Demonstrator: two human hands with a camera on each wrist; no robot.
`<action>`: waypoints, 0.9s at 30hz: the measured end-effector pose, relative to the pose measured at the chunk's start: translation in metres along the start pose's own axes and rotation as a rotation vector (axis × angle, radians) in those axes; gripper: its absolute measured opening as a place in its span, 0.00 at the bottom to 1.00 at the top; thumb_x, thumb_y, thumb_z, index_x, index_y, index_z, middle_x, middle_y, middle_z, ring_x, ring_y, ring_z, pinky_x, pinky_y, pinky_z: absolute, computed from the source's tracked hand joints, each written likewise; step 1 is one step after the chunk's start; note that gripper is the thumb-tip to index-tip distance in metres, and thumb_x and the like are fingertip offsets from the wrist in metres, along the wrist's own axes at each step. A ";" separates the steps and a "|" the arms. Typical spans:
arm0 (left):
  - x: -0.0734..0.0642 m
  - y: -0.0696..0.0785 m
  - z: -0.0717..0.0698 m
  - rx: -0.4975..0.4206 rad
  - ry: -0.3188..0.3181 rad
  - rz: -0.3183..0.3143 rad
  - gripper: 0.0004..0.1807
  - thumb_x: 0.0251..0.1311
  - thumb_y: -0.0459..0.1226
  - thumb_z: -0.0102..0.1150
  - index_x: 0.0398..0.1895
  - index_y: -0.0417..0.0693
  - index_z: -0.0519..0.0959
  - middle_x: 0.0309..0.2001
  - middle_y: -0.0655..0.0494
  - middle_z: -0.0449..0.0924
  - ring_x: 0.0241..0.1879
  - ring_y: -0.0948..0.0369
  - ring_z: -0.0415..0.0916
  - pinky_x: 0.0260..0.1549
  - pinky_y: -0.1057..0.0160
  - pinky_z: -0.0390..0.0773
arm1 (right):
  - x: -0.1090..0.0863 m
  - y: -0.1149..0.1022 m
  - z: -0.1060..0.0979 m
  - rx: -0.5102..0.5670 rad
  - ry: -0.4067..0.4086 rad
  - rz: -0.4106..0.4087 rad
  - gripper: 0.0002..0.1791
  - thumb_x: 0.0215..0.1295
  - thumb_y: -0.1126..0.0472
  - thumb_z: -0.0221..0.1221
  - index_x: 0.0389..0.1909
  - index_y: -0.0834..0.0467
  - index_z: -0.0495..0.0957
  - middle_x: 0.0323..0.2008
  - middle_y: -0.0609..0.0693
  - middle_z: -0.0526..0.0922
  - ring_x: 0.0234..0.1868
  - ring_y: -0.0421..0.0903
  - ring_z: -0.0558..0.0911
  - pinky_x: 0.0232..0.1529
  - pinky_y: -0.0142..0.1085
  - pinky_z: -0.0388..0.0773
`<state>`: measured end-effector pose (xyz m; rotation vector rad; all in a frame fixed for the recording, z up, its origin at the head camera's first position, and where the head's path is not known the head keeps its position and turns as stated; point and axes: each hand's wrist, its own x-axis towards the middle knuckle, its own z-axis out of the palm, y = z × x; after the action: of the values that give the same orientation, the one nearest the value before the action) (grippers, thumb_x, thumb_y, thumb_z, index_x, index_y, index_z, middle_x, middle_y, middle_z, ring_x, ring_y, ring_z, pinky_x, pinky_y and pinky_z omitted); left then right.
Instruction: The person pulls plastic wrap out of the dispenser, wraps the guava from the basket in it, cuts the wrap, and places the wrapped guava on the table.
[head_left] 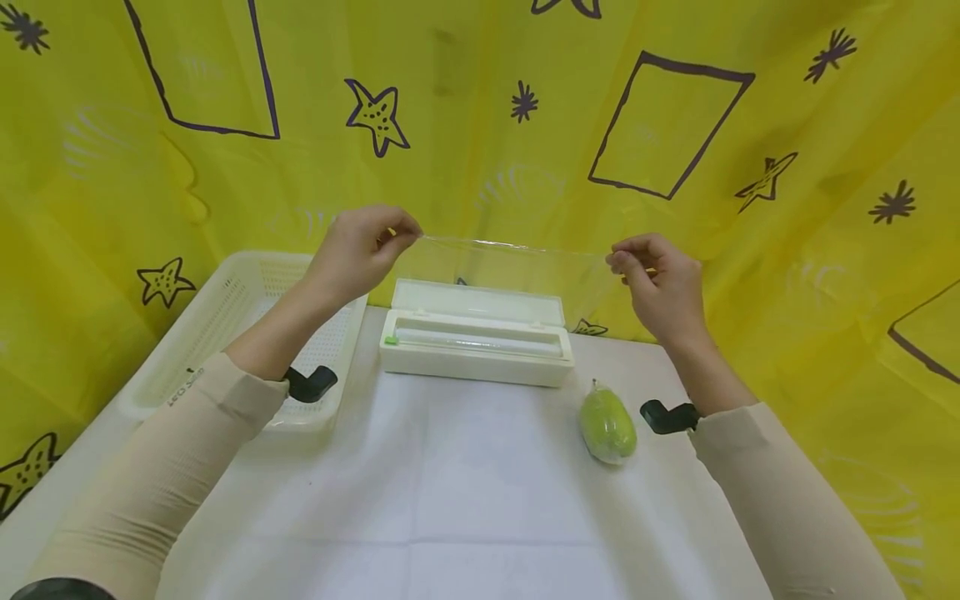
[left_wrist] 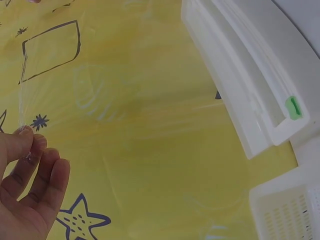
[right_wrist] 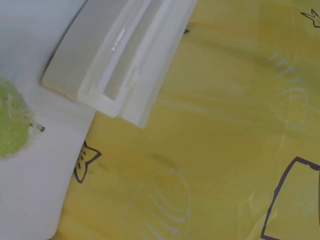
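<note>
A sheet of clear cling film [head_left: 517,247] stretches between the two raised hands, above and behind the dispenser. My left hand [head_left: 360,250] pinches one end of its upper edge between thumb and fingertips. The opposite end is pinched by my right hand [head_left: 663,283]. Below stands a white cling film dispenser [head_left: 480,370], its lid [head_left: 480,302] raised, with a film roll [head_left: 480,341] inside and a green slider [left_wrist: 294,107] at the left end. A green fruit [head_left: 607,423], wrapped in clear film, lies on the table nearer the right arm. The right wrist view hardly shows the right hand.
A white plastic basket [head_left: 161,367] with perforated sides sits at the left, partly behind the left forearm. A white cloth [head_left: 480,492] covers the table. Behind it hangs a yellow curtain [head_left: 465,167] with dark star and frame drawings, close to the film.
</note>
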<state>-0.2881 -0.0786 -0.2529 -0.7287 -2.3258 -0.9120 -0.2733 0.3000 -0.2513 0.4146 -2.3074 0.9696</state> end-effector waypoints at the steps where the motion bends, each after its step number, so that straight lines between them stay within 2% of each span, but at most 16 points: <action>1: 0.000 0.000 -0.001 -0.002 0.001 0.001 0.05 0.67 0.32 0.60 0.39 0.44 0.86 0.40 0.51 0.87 0.33 0.57 0.79 0.36 0.58 0.78 | 0.000 -0.001 0.000 0.003 0.002 -0.003 0.11 0.74 0.59 0.56 0.44 0.63 0.81 0.39 0.55 0.87 0.35 0.31 0.80 0.37 0.19 0.77; 9: -0.001 0.003 -0.004 -0.006 0.015 0.013 0.05 0.67 0.32 0.60 0.39 0.43 0.86 0.39 0.52 0.87 0.33 0.57 0.80 0.36 0.59 0.79 | 0.000 -0.006 -0.004 0.008 0.011 -0.021 0.11 0.73 0.60 0.56 0.44 0.63 0.82 0.38 0.55 0.87 0.35 0.35 0.82 0.37 0.19 0.77; 27: 0.001 0.011 -0.014 -0.010 0.049 0.057 0.05 0.66 0.31 0.61 0.39 0.43 0.86 0.39 0.53 0.87 0.33 0.59 0.80 0.35 0.62 0.79 | 0.003 -0.018 -0.015 0.031 0.040 -0.061 0.10 0.73 0.61 0.57 0.43 0.64 0.82 0.38 0.56 0.87 0.34 0.33 0.82 0.36 0.21 0.78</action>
<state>-0.2775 -0.0815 -0.2385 -0.7638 -2.2483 -0.9065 -0.2608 0.2984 -0.2310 0.4716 -2.2327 0.9765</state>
